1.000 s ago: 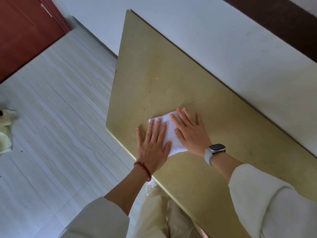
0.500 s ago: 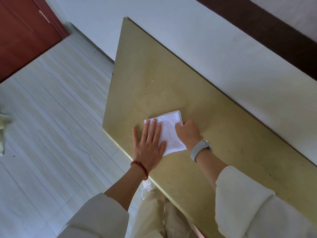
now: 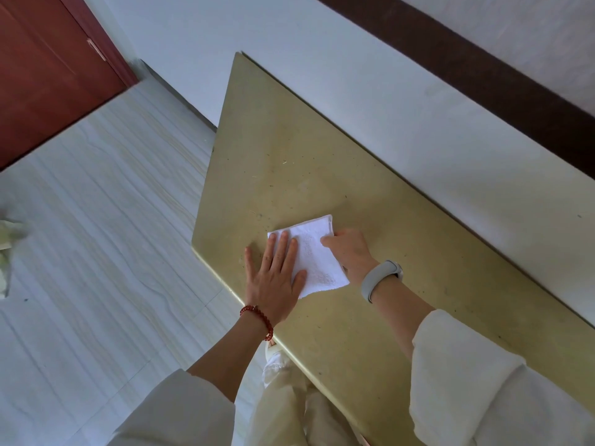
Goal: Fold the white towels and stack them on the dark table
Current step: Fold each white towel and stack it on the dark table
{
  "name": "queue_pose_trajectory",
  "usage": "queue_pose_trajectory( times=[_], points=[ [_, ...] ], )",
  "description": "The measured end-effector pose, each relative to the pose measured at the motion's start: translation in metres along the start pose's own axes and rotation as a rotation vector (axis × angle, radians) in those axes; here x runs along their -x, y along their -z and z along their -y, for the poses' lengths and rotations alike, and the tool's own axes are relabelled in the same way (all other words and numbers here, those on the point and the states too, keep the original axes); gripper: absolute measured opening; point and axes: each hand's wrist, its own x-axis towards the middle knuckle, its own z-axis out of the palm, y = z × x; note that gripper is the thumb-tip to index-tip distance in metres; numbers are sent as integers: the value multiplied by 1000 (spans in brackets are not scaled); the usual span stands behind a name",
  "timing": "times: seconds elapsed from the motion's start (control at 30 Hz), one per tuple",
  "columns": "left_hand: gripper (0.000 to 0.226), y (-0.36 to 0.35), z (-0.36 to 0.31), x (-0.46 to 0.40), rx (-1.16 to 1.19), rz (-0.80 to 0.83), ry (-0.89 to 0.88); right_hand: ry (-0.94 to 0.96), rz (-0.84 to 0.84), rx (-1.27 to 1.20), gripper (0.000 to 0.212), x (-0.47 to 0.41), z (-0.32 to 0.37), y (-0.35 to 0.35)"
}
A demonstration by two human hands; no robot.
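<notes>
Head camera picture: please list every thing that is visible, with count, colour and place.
towel: one, white, folded, on the table near its front edge
table: one, olive-yellow top, against the wall
wall: white, with a dark brown band
door: one, red-brown, top left
floor: pale tiles, left
cloth: pale, on the floor at the left edge
left hand: flat on the towel, red bead bracelet
right hand: fingers curled at the towel's right edge, grey watch

Nubby white terry towel (image 3: 317, 252), smooth speckled matt table (image 3: 322, 149), glossy floor tiles (image 3: 96, 236)
</notes>
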Motion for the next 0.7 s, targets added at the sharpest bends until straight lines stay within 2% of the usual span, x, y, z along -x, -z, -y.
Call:
queue_pose_trajectory(
  times=[0.1,0.2,0.27,0.37,0.4,0.47,0.53,0.63,0.7],
  points=[
    [60,2,-1,0,3,-17,2,55,8,44,14,0,2,1],
    [58,1,0,0,92,-82,-22,216,10,160,8,11,5,7],
    [65,6,1,1,303,-155,82,377,29,250,13,21,6,13],
    [82,23,1,2,615,-264,310,668,93,308,5,38,10,26],
    [84,32,2,1,730,-255,346,738,128,316,6,44,13,32],
    [84,51,8,-1,1075,-132,375,819,205,332,9,53,22,42],
    [65,70,15,-2,1382,-23,309,846,245,330,11,58,32,49],
    [19,94,22,5,1548,-9,291,828,244,261,6,60,46,50],
    [15,105,28,16,1610,-28,357,782,208,214,16,62,52,41]
  ],
)
